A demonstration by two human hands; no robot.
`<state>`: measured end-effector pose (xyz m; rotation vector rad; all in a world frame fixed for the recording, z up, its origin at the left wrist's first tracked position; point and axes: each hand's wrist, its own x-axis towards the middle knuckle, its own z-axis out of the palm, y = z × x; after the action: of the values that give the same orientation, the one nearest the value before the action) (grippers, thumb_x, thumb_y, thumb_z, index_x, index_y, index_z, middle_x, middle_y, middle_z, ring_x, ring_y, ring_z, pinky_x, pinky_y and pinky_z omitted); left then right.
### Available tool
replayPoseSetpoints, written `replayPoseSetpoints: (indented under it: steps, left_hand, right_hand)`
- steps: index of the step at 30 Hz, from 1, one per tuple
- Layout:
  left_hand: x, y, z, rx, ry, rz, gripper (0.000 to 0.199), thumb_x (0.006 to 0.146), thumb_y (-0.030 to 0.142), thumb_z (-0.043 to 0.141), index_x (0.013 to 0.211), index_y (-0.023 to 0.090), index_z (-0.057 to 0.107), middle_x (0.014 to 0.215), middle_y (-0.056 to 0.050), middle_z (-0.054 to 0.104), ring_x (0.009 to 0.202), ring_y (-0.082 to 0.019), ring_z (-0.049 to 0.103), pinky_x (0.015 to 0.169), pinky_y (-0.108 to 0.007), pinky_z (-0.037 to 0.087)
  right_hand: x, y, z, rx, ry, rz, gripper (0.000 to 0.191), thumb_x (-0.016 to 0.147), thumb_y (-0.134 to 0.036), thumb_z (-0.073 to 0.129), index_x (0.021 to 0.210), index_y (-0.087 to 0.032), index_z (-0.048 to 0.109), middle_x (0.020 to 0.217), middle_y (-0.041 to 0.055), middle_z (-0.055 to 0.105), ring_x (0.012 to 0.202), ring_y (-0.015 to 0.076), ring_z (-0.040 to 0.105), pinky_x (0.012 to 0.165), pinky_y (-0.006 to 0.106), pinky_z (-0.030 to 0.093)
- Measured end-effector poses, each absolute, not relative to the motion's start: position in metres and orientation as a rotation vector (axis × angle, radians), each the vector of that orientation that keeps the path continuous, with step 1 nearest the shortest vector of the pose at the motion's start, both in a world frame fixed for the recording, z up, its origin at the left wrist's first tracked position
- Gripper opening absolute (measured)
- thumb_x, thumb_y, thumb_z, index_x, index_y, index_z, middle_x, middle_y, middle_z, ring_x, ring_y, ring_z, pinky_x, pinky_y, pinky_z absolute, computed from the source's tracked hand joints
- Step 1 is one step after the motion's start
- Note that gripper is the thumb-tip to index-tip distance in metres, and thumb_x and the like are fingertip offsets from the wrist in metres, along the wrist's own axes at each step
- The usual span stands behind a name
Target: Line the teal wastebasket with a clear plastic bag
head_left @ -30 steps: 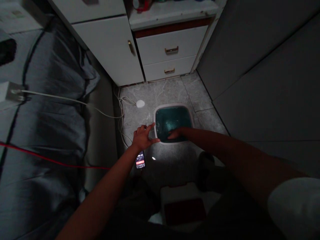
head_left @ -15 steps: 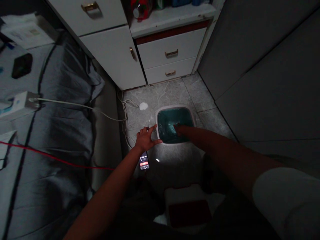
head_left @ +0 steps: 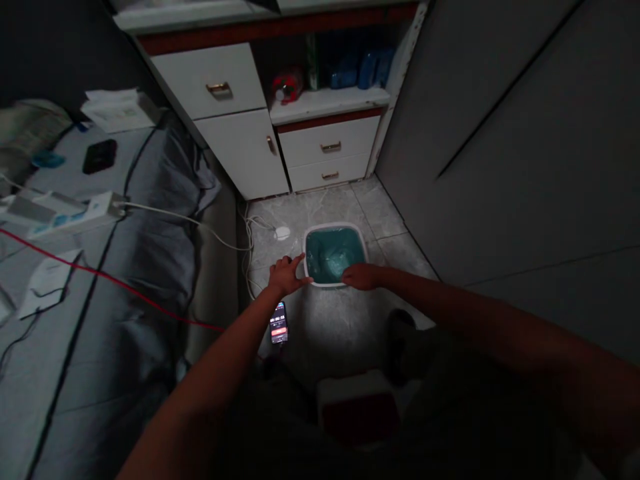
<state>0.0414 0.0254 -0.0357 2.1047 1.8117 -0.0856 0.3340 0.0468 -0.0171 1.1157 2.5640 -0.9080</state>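
A small basin [head_left: 335, 227] with a pale rim and a teal inside stands on the tiled floor, with what looks like water in it. My left hand [head_left: 287, 276] is at its left side, fingers spread, thumb and fingertips by the rim. My right hand [head_left: 361, 276] is at the near right rim; its fingers are dark and blurred, so their pose is unclear. A lit phone [head_left: 279, 323] showing a running timer lies on the floor below my left hand.
A bed [head_left: 155, 260] on the left holds a power strip [head_left: 100, 210] and a dark phone [head_left: 100, 157]. White cables and a white round object [head_left: 282, 233] lie on the floor. White drawers [head_left: 330, 143] stand behind; a red-topped stool [head_left: 360, 417] is nearest me.
My right hand has come up from inside the basin to its near rim. My left hand stays at the left side. The camera view has tilted up, showing more of the shelf.
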Motion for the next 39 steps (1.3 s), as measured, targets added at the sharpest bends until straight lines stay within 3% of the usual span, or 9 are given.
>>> replayPoseSetpoints:
  steps: [4, 6, 10, 15, 21, 23, 26, 33, 39]
  left_hand:
    - [0.05, 0.017, -0.017, 2.078, 1.795, 0.172, 0.038, 0.089, 0.048, 0.068, 0.117, 0.024, 0.076, 0.115, -0.011, 0.069, 0.108, -0.029, 0.066, 0.093, -0.039, 0.047]
    - [0.056, 0.011, -0.007, 1.921, 1.789, 0.343, 0.021, 0.087, 0.04, 0.066, 0.084, 0.021, 0.071, 0.087, -0.004, 0.067, 0.084, -0.021, 0.064, 0.078, -0.031, 0.046]
    - [0.069, -0.005, 0.004, 1.537, 1.774, 0.697, 0.035, 0.083, 0.033, 0.058, 0.058, 0.023, 0.036, 0.055, 0.005, 0.039, 0.057, -0.012, 0.042, 0.059, -0.026, 0.034]
    - [0.076, -0.014, 0.004, 1.475, 1.649, 0.774, 0.038, 0.079, 0.032, 0.058, 0.054, 0.023, 0.031, 0.053, 0.007, 0.032, 0.055, -0.01, 0.035, 0.057, -0.024, 0.031]
    - [0.062, 0.024, 0.026, 1.296, 1.588, 1.064, 0.018, 0.077, 0.035, 0.067, 0.088, 0.022, 0.061, 0.056, 0.01, 0.038, 0.052, -0.01, 0.036, 0.055, -0.023, 0.032]
    - [0.057, 0.04, 0.044, 1.294, 1.46, 1.195, 0.053, 0.075, 0.033, 0.072, 0.126, 0.021, 0.062, 0.057, 0.012, 0.041, 0.051, -0.01, 0.038, 0.055, -0.023, 0.034]
    - [0.053, 0.054, 0.086, 1.402, 1.238, 1.414, 0.09, 0.076, 0.03, 0.078, 0.158, 0.025, 0.042, 0.063, 0.013, 0.046, 0.053, -0.009, 0.042, 0.058, -0.022, 0.037]
    - [0.06, 0.041, 0.186, 1.64, 0.903, 1.672, 0.122, 0.076, 0.017, 0.086, 0.171, 0.039, 0.013, 0.073, 0.01, 0.054, 0.062, -0.01, 0.054, 0.059, -0.021, 0.042]
    - [0.043, 0.08, 0.114, 1.541, 1.077, 1.426, 0.119, 0.077, 0.013, 0.082, 0.173, 0.027, 0.012, 0.067, 0.013, 0.057, 0.056, -0.007, 0.051, 0.059, -0.02, 0.042]
  right_hand:
    - [0.373, 0.003, 0.026, 1.32, 2.515, -0.894, 0.03, 0.103, -0.025, 0.051, 0.104, -0.016, 0.08, 0.111, 0.0109, 0.08, 0.101, 0.0229, 0.072, 0.086, 0.029, 0.048]
    - [0.39, -0.014, 0.035, 1.399, 2.474, -0.894, 0.029, 0.103, -0.024, 0.052, 0.1, -0.015, 0.079, 0.108, 0.0114, 0.08, 0.098, 0.0221, 0.072, 0.084, 0.027, 0.047]
    - [0.411, -0.026, 0.032, 1.509, 2.408, -0.781, 0.027, 0.101, -0.028, 0.056, 0.089, -0.015, 0.076, 0.099, 0.011, 0.079, 0.09, 0.0209, 0.07, 0.078, 0.027, 0.045]
    - [0.409, 0.003, 0.025, 1.73, 2.433, -0.867, 0.028, 0.096, -0.034, 0.06, 0.074, -0.017, 0.065, 0.083, 0.0054, 0.073, 0.078, 0.0173, 0.064, 0.069, 0.025, 0.042]
    - [0.408, 0.061, 0.048, 2.4, 2.374, -1.41, 0.021, 0.09, -0.039, 0.06, 0.091, -0.018, 0.063, 0.064, -0.0027, 0.054, 0.058, 0.0138, 0.052, 0.052, 0.022, 0.041]
    - [0.41, 0.078, 0.062, 2.498, 2.418, -1.614, 0.038, 0.087, -0.034, 0.062, 0.12, -0.017, 0.064, 0.063, -0.006, 0.051, 0.052, 0.0132, 0.048, 0.05, 0.023, 0.043]
    - [0.412, 0.088, 0.092, 2.438, 2.786, -1.651, 0.08, 0.086, -0.032, 0.065, 0.161, -0.022, 0.038, 0.072, -0.0052, 0.059, 0.052, 0.0132, 0.048, 0.051, 0.025, 0.048]
    - [0.398, 0.034, 0.184, 2.24, 3.45, -0.929, 0.109, 0.092, -0.029, 0.068, 0.175, -0.033, -0.003, 0.095, 0.0042, 0.068, 0.062, 0.0163, 0.051, 0.06, 0.031, 0.052]
    - [0.416, 0.068, 0.144, 2.258, 3.209, -0.919, 0.111, 0.088, -0.025, 0.067, 0.176, -0.026, -0.001, 0.087, 0.0012, 0.068, 0.06, 0.0157, 0.053, 0.06, 0.029, 0.051]
